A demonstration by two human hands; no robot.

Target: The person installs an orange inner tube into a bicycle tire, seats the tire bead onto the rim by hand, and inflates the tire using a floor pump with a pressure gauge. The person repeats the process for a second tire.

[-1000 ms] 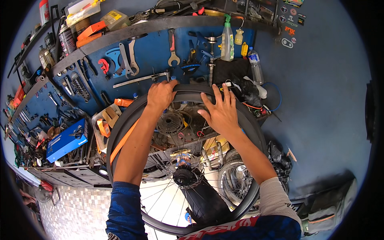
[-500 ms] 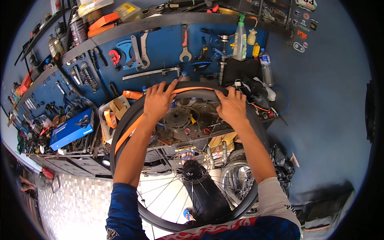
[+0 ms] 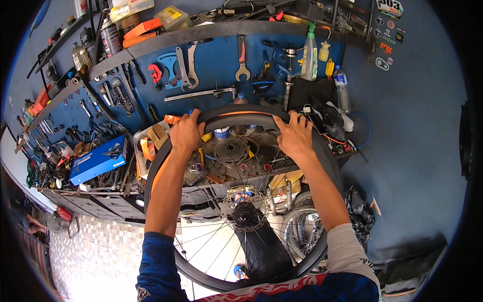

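A spoked bicycle wheel (image 3: pixel 229 122) stands upright in front of me, its lower part against my body. Round its rim runs a black tyre (image 3: pixel 334 171). In the gap between tyre and rim, an orange band (image 3: pixel 242 114) shows at the top and again down the left side. My left hand (image 3: pixel 186 134) is closed over the tyre at the upper left, fingers hooked over its far side. At the upper right my right hand (image 3: pixel 296 135) grips the tyre, its thumb side by the gap. The hub (image 3: pixel 245 215) carries a disc rotor.
Behind the wheel is a cluttered workbench with a cassette (image 3: pixel 231 151) and a blue box (image 3: pixel 98 160). Wrenches (image 3: pixel 242 60) hang on the blue tool board. A spray bottle (image 3: pixel 309 55) and water bottle (image 3: pixel 341 90) stand at right. Another wheel (image 3: pixel 302 231) rests below the bench.
My left hand has slid left and down along the tyre, away from the top. Less of the orange band shows at the top now. My right hand keeps nearly the same place.
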